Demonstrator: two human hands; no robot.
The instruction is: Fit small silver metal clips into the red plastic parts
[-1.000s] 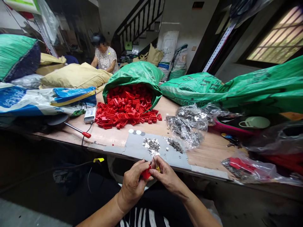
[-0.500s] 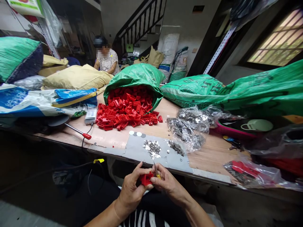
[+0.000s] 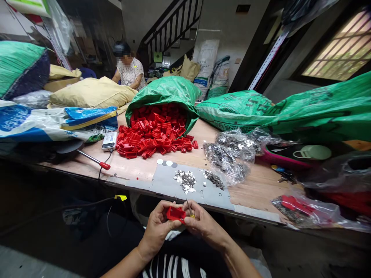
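Above my lap, just off the table's front edge, my left hand is closed round a small red plastic box. The box is tilted, and its hollow side faces me. My right hand pinches a thin pointed metal tool with a yellow handle, its tip upward. The right thumb and fingers also meet the box's right end. Small metal bits seem to sit inside the box, too small to make out. Nearest to the hands, on a grey mat, lie a pile of shiny metal plates and a darker pile of small metal parts.
A green sack spills red plastic boxes onto the table. Clear bags of metal parts lie to the right. At left are a red-tipped lever and a white device. Another person sits behind.
The red box has turned, so more of its hollow inside faces me, and it is slightly higher and further left. The pointed tool has shifted slightly left. Both hands keep their hold.
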